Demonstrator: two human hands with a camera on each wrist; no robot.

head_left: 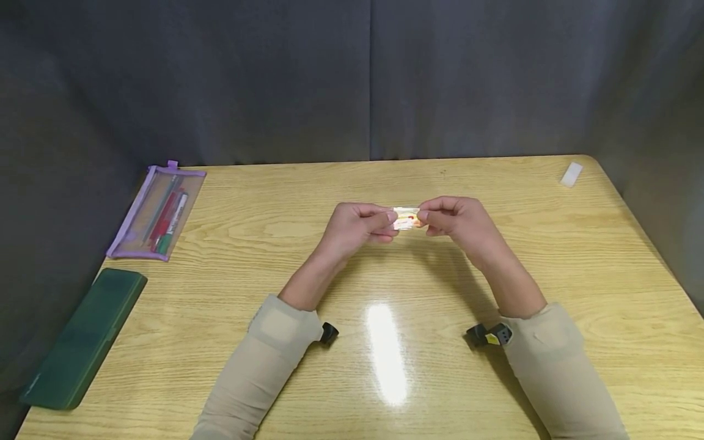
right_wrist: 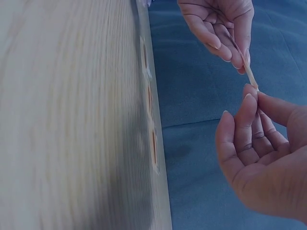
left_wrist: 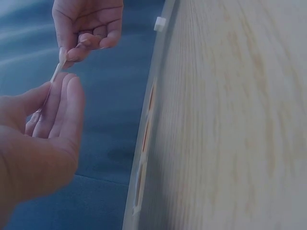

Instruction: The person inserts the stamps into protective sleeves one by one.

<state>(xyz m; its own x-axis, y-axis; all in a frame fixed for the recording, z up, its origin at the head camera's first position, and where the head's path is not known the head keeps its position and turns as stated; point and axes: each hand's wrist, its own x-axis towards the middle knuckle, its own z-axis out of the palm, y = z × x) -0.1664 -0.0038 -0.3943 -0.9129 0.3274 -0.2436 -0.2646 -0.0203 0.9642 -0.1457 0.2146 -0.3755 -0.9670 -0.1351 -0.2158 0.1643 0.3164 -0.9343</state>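
Note:
A small, thin flat piece (head_left: 407,218), whitish with yellow and red print, is held up above the wooden table between both hands. Its exact kind is not clear. My left hand (head_left: 360,225) pinches its left end between thumb and fingers. The other end is pinched by my right hand (head_left: 459,221). Seen edge-on in the left wrist view, the thin piece (left_wrist: 56,73) slants between the fingertips of the two hands. From the right wrist, the same thin piece (right_wrist: 250,75) also appears edge-on, and its printed face is hidden there.
On the table (head_left: 440,379), a purple-edged mesh zip pouch (head_left: 132,237) with several pens lies at the back left. A long dark green case (head_left: 88,336) is in front of it. A small white block (head_left: 571,175) lies at the back right. Dark curtains (head_left: 247,79) hang behind.

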